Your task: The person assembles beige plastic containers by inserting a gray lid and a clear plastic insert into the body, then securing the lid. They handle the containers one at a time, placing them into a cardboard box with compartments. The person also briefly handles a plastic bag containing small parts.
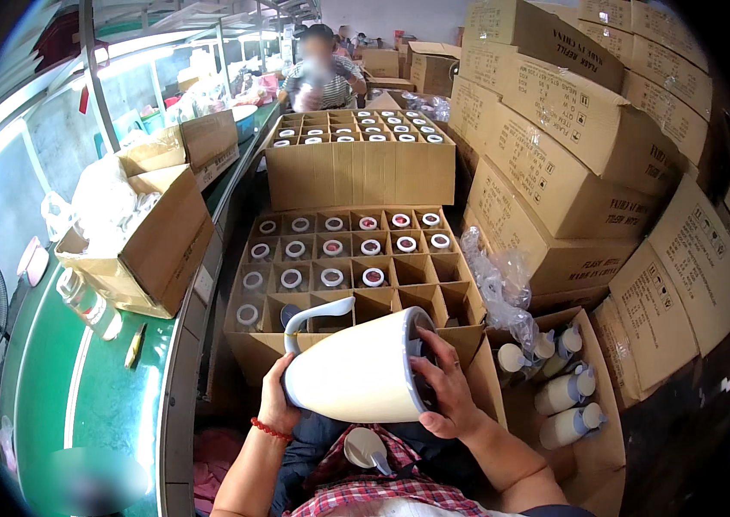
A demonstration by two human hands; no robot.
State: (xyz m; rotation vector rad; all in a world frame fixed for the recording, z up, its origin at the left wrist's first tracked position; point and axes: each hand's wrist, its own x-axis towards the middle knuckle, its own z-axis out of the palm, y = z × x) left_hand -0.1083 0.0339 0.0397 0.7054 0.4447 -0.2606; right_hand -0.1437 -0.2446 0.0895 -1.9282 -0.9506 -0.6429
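Observation:
A cream vacuum jug body point(352, 370) with a grey curved handle lies tilted on its side above my lap. My left hand point(277, 398) grips its grey-rimmed end, below the handle. At the other end, my right hand point(451, 392) is closed round the dark, open-looking rim, with some fingers reaching over the edge. A cream lid point(365, 448) with a grey spout rests on my lap. Just beyond the jug stands a divided carton point(249, 355); white-ringed bottle tops point(331, 277) show in many of its compartments, while several near-right compartments hold nothing visible.
An open carton point(602, 366) with several cream jugs stands at my right, beside stacked cartons point(555, 181). On the green bench point(46, 388) to the left are a clear bottle point(89, 306), a yellow cutter point(135, 346) and a carton point(154, 250). A person point(322, 73) sits at the far end.

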